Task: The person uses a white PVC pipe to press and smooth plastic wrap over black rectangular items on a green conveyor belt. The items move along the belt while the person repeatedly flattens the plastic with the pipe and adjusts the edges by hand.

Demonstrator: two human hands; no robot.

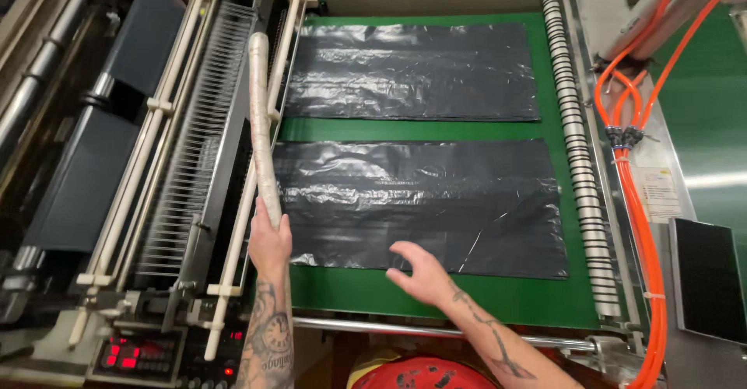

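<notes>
The left hand [270, 241] is clamped around the near end of a long pale tube [262, 124], apparently a wrapped cardboard core, though its surface is hard to read. The tube's long axis runs almost straight away from the person, leaning slightly to the left, so its far end points toward the back of the machine, lying along the white rails [167, 124] at the left edge of the green belt [467, 299]. The right hand [420, 272] is spread, fingers apart and holding nothing, resting palm down on the near edge of the nearer stack of black plastic bags [420, 202]. That stack lies flat on the green belt with its long side running left to right. A second stack of black bags [412, 70] lies farther back, parallel and separated by a strip of bare belt. A ribbed roller [576, 140] and orange hoses [642, 218] run along the right side, and a control panel with red displays [128, 352] sits at the lower left.
</notes>
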